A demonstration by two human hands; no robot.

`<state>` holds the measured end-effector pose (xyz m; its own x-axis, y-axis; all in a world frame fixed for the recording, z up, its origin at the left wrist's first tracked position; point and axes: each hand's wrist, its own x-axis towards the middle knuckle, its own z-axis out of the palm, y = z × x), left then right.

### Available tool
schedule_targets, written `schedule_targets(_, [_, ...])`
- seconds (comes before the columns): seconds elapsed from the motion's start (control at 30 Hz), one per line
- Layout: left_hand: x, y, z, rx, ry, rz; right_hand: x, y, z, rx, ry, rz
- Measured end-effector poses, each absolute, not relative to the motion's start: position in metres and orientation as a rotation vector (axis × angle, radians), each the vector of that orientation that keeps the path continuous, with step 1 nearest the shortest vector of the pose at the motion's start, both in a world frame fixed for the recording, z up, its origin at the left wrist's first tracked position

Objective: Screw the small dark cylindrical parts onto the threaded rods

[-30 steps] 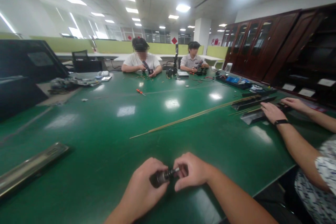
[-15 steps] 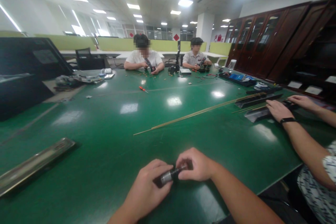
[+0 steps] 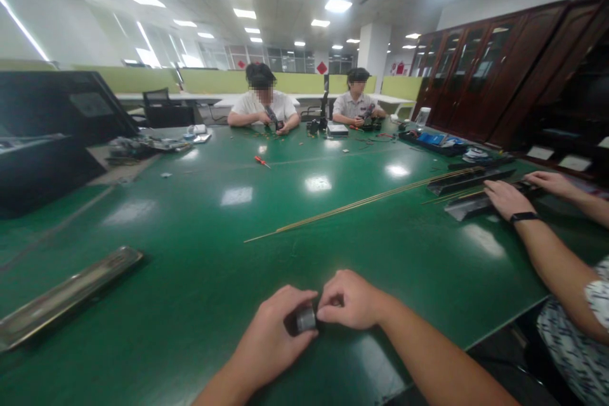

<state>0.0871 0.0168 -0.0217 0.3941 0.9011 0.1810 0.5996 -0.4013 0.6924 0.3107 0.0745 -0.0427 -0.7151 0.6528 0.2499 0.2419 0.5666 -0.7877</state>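
Nearest, left hand [image 3: 278,330] wrapped around a small dark metal cylinder [image 3: 305,320] just above the green table [image 3: 200,266], right hand [image 3: 351,299] pinching its other end (most of it hidden by fingers). Further left, a long metal rail [image 3: 66,295]. Beyond, thin brass rods [image 3: 352,206]; a co-worker's hands [image 3: 505,198] on black strips [image 3: 469,181]. Farthest, a red screwdriver [image 3: 261,161].

Both hands' fingers hide most of the small metal cylinder [image 3: 306,320], its shape unclear
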Motion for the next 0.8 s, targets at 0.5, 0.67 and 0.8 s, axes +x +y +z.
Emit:
schedule_targets(0.5, [0.091, 0.0147, -0.017, 2.091, 1.337, 0.772, 0.3154, 0.0737, -0.0411, -0.755, -2.249, 1.074])
schedule_targets(0.67, [0.0904, 0.0148, -0.0169, 2.098, 1.333, 0.768, 0.317, 0.0732, -0.0388, -0.759, -2.244, 1.094])
schedule_targets(0.8, [0.0909, 0.0149, -0.016, 2.108, 1.313, 0.768, 0.3179, 0.0732, -0.0374, -0.771, -2.245, 1.113])
